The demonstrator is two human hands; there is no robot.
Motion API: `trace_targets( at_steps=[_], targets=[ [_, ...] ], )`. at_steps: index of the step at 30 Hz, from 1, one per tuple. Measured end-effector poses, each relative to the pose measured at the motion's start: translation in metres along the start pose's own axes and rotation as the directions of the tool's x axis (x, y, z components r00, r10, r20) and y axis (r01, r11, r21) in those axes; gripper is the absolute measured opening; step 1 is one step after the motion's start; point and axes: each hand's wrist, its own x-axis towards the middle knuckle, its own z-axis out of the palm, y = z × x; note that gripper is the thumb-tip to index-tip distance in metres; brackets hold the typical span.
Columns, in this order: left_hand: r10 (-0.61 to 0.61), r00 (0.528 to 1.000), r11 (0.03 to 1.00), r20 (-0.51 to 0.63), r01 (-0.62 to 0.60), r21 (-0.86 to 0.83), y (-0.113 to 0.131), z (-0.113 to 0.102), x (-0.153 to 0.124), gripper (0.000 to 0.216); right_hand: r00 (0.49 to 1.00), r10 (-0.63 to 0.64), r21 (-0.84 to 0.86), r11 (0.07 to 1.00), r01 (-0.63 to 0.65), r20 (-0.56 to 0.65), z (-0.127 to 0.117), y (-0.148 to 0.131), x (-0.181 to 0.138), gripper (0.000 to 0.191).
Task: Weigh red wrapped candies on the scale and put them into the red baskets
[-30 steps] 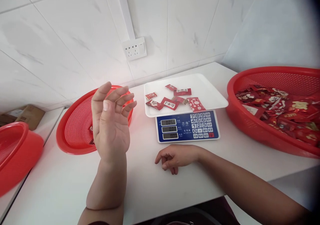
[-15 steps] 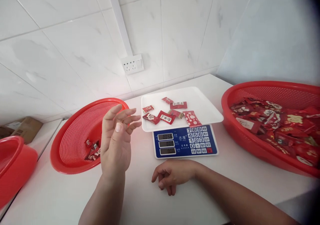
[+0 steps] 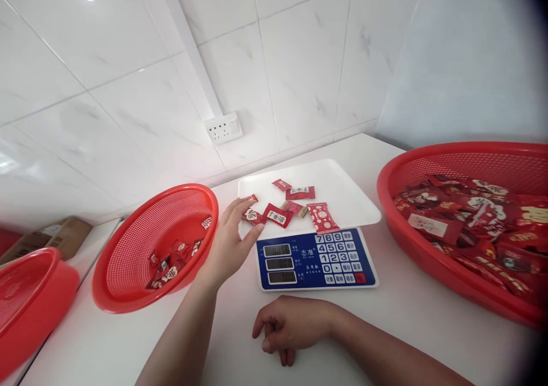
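My left hand (image 3: 231, 240) reaches over the left edge of the white weighing tray (image 3: 342, 189), thumb and fingers apart around a red wrapped candy (image 3: 253, 217). Whether the fingertips touch it I cannot tell. Several more small candy packets lie flat on the tray, among them a red one with a white label (image 3: 277, 216) and a dotted one (image 3: 322, 218). Below the tray is the scale's blue keypad panel (image 3: 308, 263) with its displays. My right hand (image 3: 293, 324) rests on the white table in front of the scale, fingers loosely bent, nothing visible in them.
A red mesh basket (image 3: 128, 243) with several candies stands left of the scale. On the right, a larger red basket (image 3: 387, 189) holds a heap of red packets. Another red basket (image 3: 47, 312) and a cardboard box (image 3: 68, 238) are at far left. A socket (image 3: 223, 128) sits on the tiled wall.
My left hand has moved right and down, from beside the left basket to the candies at the tray's left edge. The view has shifted slightly; my right hand stays in front of the scale.
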Motion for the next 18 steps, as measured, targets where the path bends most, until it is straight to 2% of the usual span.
trace_targets(
  at_steps=[3, 7, 11, 18],
  targets=[
    [-0.048, 0.987, 0.994, 0.156, 0.033, 0.102, -0.012, 0.005, 0.016, 0.053, 1.0, -0.012, -0.01, 1.0, 0.012, -0.006, 0.001, 0.0, -0.001, 0.031],
    [-0.149, 0.926, 0.977, 0.346, 0.083, 0.197, -0.024, 0.011, 0.034, 0.071, 1.0, -0.014, -0.026, 1.0, 0.014, -0.014, 0.002, -0.002, -0.003, 0.034],
    [-0.171, 0.905, 0.963, 0.39, 0.071, 0.259, -0.026, 0.012, 0.043, 0.077, 1.0, -0.014, -0.044, 0.999, 0.013, -0.024, 0.002, -0.004, -0.007, 0.035],
    [-0.186, 0.857, 0.97, 0.481, 0.083, 0.227, -0.013, 0.02, 0.052, 0.082, 0.999, -0.035, -0.024, 0.999, 0.034, -0.03, 0.002, -0.002, -0.005, 0.038]
  ],
)
